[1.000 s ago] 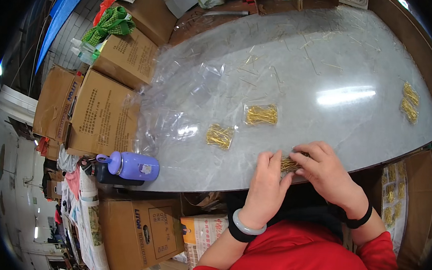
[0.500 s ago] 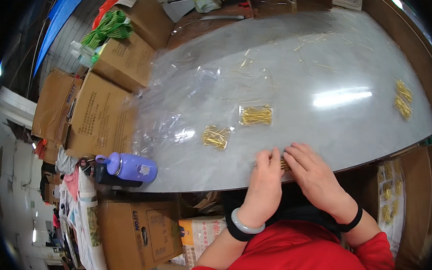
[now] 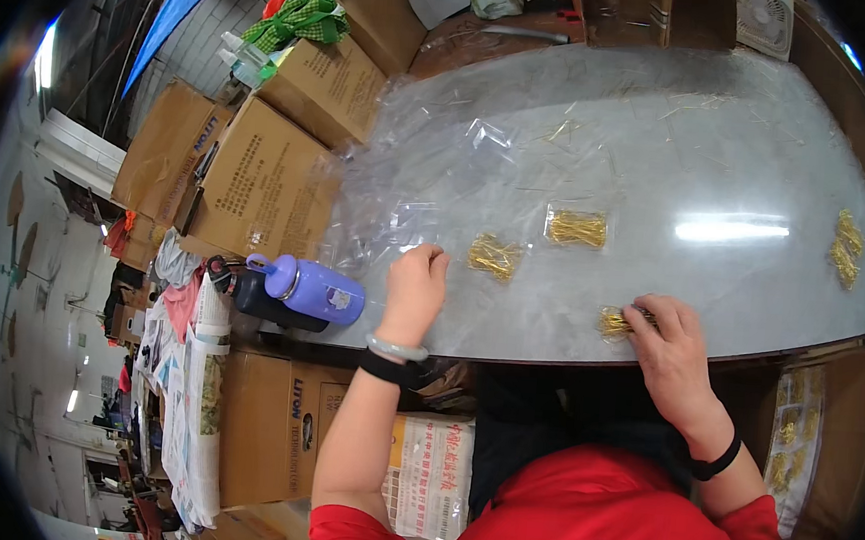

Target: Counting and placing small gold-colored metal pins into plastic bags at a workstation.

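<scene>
My right hand (image 3: 669,352) is curled over a small bundle of thin gold-coloured pins (image 3: 611,323) near the table's front edge; the bundle pokes out left of my fingers. My left hand (image 3: 416,291) is closed, thumb against the fingers, beside clear plastic bags (image 3: 363,233). Whatever it pinches, if anything, is hidden. Between the hands and a little farther off lie a loose pile of gold pins (image 3: 495,256) and a neater pile (image 3: 577,228) on a clear bag or sheet. Another gold pile (image 3: 845,249) sits at the far right.
A purple bottle (image 3: 323,292) and a black bottle (image 3: 255,293) lie at the table's left corner. Cardboard boxes (image 3: 263,183) line the left side. Stray pins are scattered over the grey tabletop (image 3: 650,175). At right below the table, an open box holds bagged gold pins (image 3: 792,436).
My hands were together over the pins and have parted. My left hand moved left toward the plastic bags; my right stayed with the bundle. The view has shifted.
</scene>
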`<state>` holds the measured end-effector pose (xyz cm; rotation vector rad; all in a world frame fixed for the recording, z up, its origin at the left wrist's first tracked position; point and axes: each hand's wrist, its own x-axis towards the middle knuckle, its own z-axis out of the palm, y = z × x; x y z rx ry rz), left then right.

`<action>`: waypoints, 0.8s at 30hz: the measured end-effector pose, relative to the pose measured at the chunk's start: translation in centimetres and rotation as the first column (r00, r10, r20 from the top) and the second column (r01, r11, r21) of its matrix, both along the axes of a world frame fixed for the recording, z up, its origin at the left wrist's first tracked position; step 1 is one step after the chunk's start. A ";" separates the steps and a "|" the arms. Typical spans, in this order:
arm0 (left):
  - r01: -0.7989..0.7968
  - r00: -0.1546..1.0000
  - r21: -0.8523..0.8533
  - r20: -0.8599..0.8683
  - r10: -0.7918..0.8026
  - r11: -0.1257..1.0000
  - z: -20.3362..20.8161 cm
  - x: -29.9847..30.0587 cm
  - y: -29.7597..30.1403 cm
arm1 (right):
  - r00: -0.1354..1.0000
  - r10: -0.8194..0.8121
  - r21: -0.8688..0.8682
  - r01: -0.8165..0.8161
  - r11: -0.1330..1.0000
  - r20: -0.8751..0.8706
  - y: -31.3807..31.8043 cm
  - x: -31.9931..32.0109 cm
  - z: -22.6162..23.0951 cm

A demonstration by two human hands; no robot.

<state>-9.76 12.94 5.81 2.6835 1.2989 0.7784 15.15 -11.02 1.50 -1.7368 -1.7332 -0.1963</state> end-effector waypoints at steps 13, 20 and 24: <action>0.346 0.718 -0.824 0.540 0.439 0.449 0.1 -0.7 -6.3 | 0.998 -0.061 -0.001 0.061 0.998 0.029 -0.3 -0.2 -0.1; 0.697 0.545 -0.716 0.567 0.617 0.043 -2.6 -3.5 -18.1 | 0.992 -0.129 -0.011 0.128 0.992 -0.005 -0.2 -1.1 0.0; 0.760 0.553 -0.640 0.548 0.627 -0.111 -6.7 -1.4 -19.8 | 0.991 -0.128 -0.006 0.129 0.992 0.038 0.6 -2.3 0.1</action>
